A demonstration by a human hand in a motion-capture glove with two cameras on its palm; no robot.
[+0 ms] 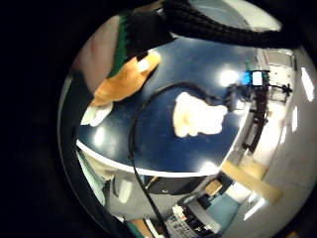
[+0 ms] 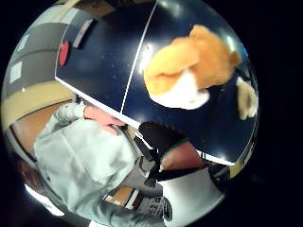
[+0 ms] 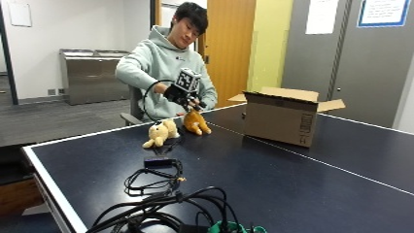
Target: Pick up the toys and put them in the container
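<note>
Orange plush fills the space under your gloved right hand (image 3: 183,95): an orange-and-white stuffed animal (image 3: 195,122) stands on the dark blue tabletop (image 3: 310,179), at its far left, just in front of you. Your hand is at the toy's top, and in the outside view the toy's lower part looks to be on or barely off the surface, so I judge you are at the start of lifting it. Both palm views show the orange plush (image 2: 189,66) close against the palm, and a gloved finger (image 1: 141,29) lies right against the orange fur, so your hand appears curled on the toy's top. Holding it from above would leave the body hanging free for the carry.

A second toy, a cream-coloured plush animal (image 3: 160,132), lies just left of the orange one and slightly nearer the camera, touching nothing but the tabletop. It waits its turn.

To the right of both toys sits the container, an open cardboard box (image 3: 282,119), flaps spread outward and the mouth facing up. It stands well apart from the toys, beyond the white centre line, so the toy must be lifted over the box wall.

Your right forearm reaches forward and down from the shoulder, elbow bent, wrist angled so the palm faces the tabletop. Your bare left hand (image 2: 102,117) rests at the table edge, holding nothing.

Nearer the camera lie a small black device with coiled cables (image 3: 155,177).
</note>
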